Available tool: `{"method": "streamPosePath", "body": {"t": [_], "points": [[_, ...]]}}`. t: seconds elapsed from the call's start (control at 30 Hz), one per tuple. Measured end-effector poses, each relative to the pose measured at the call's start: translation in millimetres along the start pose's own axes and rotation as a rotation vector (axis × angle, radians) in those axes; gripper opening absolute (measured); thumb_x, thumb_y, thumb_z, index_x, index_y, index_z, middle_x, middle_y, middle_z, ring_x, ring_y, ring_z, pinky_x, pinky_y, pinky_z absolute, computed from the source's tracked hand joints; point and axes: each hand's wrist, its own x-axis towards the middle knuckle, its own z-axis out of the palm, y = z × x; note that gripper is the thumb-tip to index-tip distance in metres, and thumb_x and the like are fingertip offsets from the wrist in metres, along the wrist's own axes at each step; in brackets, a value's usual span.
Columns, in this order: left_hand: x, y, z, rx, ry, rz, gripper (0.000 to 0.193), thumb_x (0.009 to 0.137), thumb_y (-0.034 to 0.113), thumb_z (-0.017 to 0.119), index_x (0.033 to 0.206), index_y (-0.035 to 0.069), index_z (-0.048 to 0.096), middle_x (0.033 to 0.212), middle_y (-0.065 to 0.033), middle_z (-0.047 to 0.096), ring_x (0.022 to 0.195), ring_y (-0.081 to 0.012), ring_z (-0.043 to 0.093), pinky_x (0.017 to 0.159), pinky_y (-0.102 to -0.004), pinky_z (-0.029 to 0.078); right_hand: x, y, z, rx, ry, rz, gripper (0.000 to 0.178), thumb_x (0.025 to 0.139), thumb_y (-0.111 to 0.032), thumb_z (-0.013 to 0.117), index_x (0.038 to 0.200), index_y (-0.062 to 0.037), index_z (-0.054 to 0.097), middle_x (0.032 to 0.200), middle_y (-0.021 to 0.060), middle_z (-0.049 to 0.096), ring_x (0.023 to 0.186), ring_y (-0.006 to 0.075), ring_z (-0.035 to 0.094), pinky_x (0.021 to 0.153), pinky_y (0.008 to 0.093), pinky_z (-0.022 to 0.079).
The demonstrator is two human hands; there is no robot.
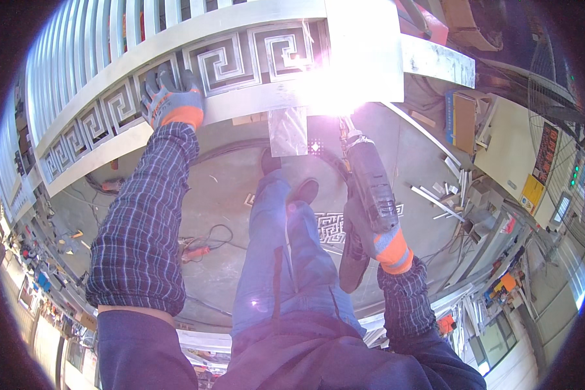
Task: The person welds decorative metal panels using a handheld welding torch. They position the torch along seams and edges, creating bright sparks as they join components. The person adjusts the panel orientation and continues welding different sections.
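A long silvery metal panel (240, 104) with square spiral fretwork and upright slats lies across the far side. My left hand (174, 104), in a grey and orange glove, lies on its fretwork band with the fingers spread. Gloved alike, my right hand (385, 242) is closed around a black welding gun (374, 182). The gun's tip points away from me at the panel's lower edge. Intense white glare (344, 97) at the tip hides the contact point and the metal around it. A clear flap (287, 133) hangs below the panel, left of the gun.
Cut fret pieces (331, 227) lie on the grey floor beside my legs. A cable with a red-handled tool (195, 253) rests left of them. Metal strips (439, 201) are scattered at the right, near a pale equipment cabinet (510, 143). Cables run across the floor.
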Motion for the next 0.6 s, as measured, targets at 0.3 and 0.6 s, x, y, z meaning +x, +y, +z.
{"method": "streamPosePath", "body": {"t": [0.3, 0.6], "points": [[-1.3, -2.3, 1.1, -0.033, 0.126, 0.073, 0.077, 0.096, 0.054, 0.056, 0.16, 0.016, 0.037, 0.166, -0.015, 0.031, 0.148, -0.0365, 0.04, 0.122, -0.0475, 0.033, -4.6, 8.8, 0.9, 0.075, 0.078, 0.036, 0.024, 0.094, -0.011, 0.072, 0.113, -0.0006, 0.063, 0.089, 0.0076, 0.068, 0.076, 0.0166, 0.066, 0.065, 0.0347, 0.054], [5.7, -2.5, 2.3, 0.071, -0.012, -0.012, 0.088, 0.093, 0.059, 0.054, 0.164, 0.013, 0.027, 0.168, -0.0172, 0.028, 0.155, -0.0343, 0.026, 0.127, -0.0458, 0.022, -18.1, 3.2, -6.3, -0.048, 0.097, -0.11, 0.023, 0.093, -0.011, 0.072, 0.114, -0.0035, 0.067, 0.093, 0.0088, 0.07, 0.081, 0.0201, 0.069, 0.071, 0.0348, 0.056]]}}
